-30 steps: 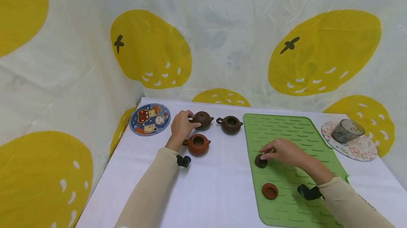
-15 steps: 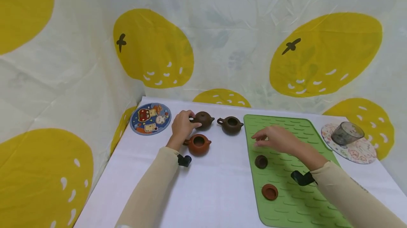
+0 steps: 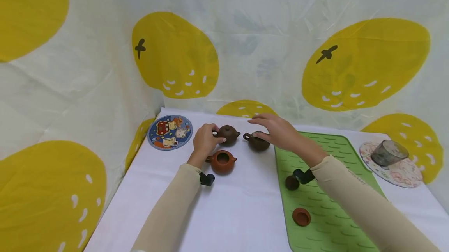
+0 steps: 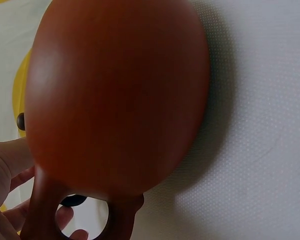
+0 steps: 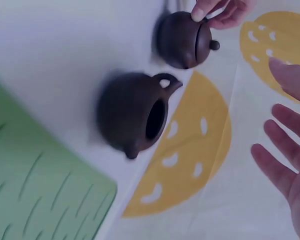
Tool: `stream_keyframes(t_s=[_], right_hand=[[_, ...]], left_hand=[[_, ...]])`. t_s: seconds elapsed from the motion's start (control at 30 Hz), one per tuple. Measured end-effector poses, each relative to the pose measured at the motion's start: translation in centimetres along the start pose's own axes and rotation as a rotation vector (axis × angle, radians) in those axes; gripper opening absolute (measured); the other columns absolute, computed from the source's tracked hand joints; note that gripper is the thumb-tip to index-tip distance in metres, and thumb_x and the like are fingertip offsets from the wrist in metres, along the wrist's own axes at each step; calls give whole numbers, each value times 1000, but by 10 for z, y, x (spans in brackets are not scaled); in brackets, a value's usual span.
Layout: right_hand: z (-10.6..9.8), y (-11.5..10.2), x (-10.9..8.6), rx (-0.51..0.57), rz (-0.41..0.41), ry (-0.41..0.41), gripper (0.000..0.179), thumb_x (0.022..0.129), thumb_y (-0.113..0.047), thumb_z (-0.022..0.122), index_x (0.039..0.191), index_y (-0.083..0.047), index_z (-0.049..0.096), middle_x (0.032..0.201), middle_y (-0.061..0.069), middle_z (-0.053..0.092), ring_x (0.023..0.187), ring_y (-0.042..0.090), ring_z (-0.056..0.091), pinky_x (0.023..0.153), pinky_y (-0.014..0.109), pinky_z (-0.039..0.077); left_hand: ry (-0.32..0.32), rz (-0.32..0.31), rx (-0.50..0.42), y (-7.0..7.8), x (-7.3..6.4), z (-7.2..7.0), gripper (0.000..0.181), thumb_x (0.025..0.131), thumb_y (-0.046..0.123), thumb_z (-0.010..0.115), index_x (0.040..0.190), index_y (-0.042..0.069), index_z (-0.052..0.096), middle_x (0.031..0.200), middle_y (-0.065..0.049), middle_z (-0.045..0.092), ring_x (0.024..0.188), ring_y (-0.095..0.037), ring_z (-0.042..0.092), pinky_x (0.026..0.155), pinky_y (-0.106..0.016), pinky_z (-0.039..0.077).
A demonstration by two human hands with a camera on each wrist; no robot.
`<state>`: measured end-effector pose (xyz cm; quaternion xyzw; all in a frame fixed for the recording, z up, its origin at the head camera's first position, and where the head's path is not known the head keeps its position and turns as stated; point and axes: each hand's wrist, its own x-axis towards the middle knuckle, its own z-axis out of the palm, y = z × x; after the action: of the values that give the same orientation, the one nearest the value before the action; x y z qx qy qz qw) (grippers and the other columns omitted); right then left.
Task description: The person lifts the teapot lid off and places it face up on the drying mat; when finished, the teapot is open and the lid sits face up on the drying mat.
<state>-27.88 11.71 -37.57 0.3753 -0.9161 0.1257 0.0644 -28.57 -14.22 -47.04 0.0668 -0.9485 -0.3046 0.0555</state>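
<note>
My left hand (image 3: 205,139) grips the handle of a dark brown lidded teapot (image 3: 229,135); in the right wrist view its thumb lies against that pot near the lid. A second dark teapot (image 5: 130,110), lidless, stands to the right. Over it in the head view is my right hand (image 3: 280,133), fingers spread and holding nothing. A reddish-brown teapot (image 3: 223,163) without a lid stands nearer me; its body (image 4: 120,95) fills much of the left wrist view and hides part of the left hand.
A dark lid (image 3: 291,183) and a reddish lid (image 3: 301,217) lie on the green mat (image 3: 326,205) at right. A smoky glass (image 3: 389,152) stands on a floral coaster (image 3: 407,176) beyond it. A blue cartoon coaster (image 3: 170,133) lies at back left.
My right hand has let go of the dark lid on the mat and moved up and left to the lidless dark teapot. The left hand keeps its grip on the lidded teapot.
</note>
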Motion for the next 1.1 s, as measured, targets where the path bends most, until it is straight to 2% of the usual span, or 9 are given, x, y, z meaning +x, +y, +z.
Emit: stream_keyframes(t_s=[0.2,0.43,0.63,0.87,1.1], right_hand=[[19,-9,31,-3,-56,38,46,94,-25,75,137,-14,65,139,14,64,131,34,61,107,51,50],[46,-14,51,5,-56,-23,40,94,-20,75,133,-12,68,138,15,65,129,35,62,106,50,51],[63,-16,56,11,-19,-63,41,95,-20,74,134,-14,68,140,14,64,130,35,61,105,49,52],[82,-13,57,-44,-46,-91,44,94,-19,74,137,-13,66,141,14,63,129,34,61,103,49,53],[96,-13,58,-97,-51,-82,50,93,-21,76,140,-11,62,143,17,61,126,34,62,104,47,53]], left_hand=[[7,-8,-2,0,2,2,37,78,35,90,106,19,72,117,-6,72,98,-22,63,82,-40,52],[3,-9,7,1,2,4,37,78,36,89,107,19,72,115,-4,71,100,-21,64,82,-40,53],[11,-15,23,1,4,4,37,78,37,89,106,20,72,115,-3,71,98,-20,64,81,-40,53],[19,-17,23,2,6,6,36,77,38,90,104,21,73,113,-3,72,96,-20,65,80,-40,53],[23,-33,22,1,6,6,35,79,37,89,106,21,73,113,-3,72,96,-19,64,80,-40,54]])
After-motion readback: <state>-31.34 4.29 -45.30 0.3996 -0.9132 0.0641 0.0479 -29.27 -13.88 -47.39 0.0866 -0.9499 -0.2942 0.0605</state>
